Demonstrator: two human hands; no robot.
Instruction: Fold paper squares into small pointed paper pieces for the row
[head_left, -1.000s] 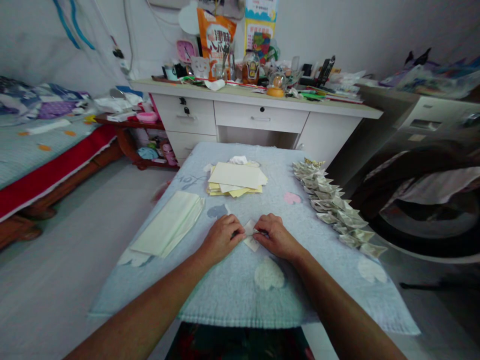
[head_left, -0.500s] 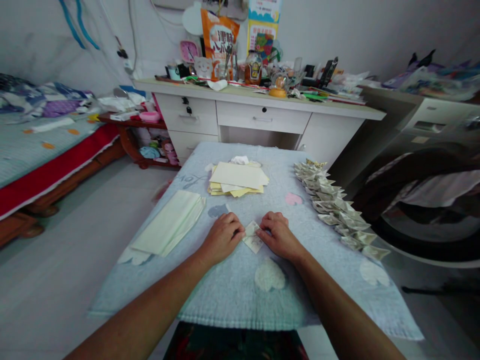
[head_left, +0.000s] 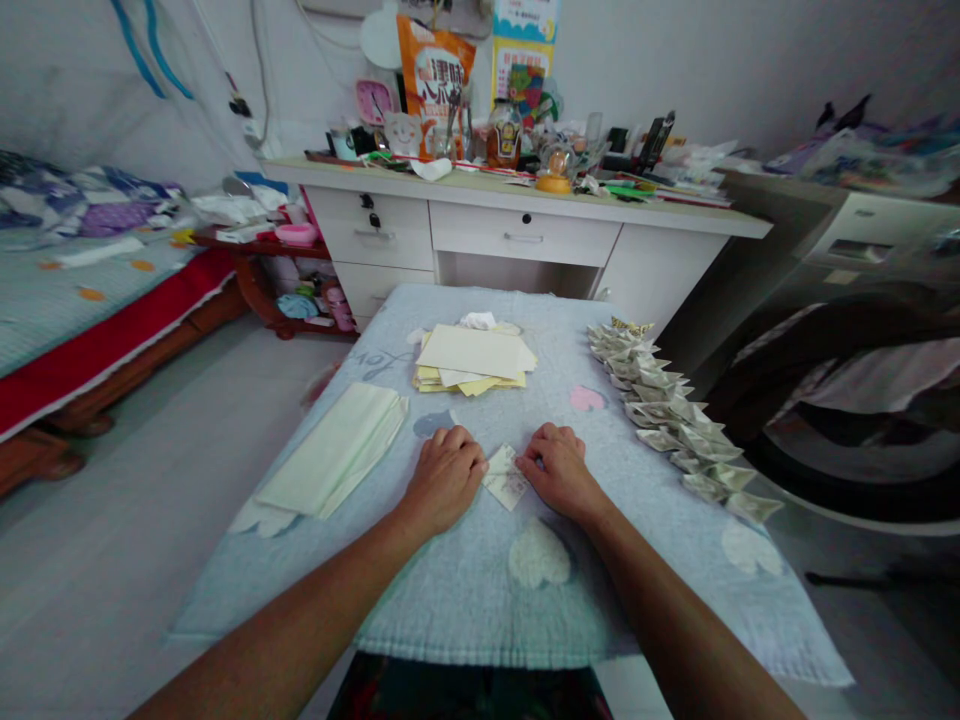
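- On the white wooden desk point(head_left: 480, 225), behind the table, we see a clear glass jar point(head_left: 504, 140) with a dark label; its content is amber-brown.
- Beside this jar, an orange printed snack bag point(head_left: 436, 88) stands upright; we cannot see what is inside.
- At the left, the red-brown wooden side stand point(head_left: 253, 285) bears a pink plastic bowl point(head_left: 298, 234) on its top, and blue and pink items on its lower shelf. The inside of the bowl is too small for us to read.
- At the right stands a grey front-loading washing machine point(head_left: 892, 225); dark and pale cloth shows around its round opening.
- The small square pale paper with fine printed marks point(head_left: 506, 480) lies on the light blue patterned tablecloth point(head_left: 465, 600), directly between our two hands, turned like a diamond.
- Our left hand point(head_left: 448, 480) has its fingers curled, and the fingertips are at the left corner of the paper. We cannot tell if they pinch it or only press.
- Our right hand point(head_left: 556, 470) is also curled, with thumb and fingers close together at the right corner; a firm grip we cannot confirm.
- Farther from us lies the loose stack of cream and yellow sheets point(head_left: 472, 352).
- The pale green folded paper bundle point(head_left: 330, 450) lies left of our left hand.
- To the right, well apart from the hands, grey-white pointed folded papers point(head_left: 671, 410) sit closely in a slanting row.
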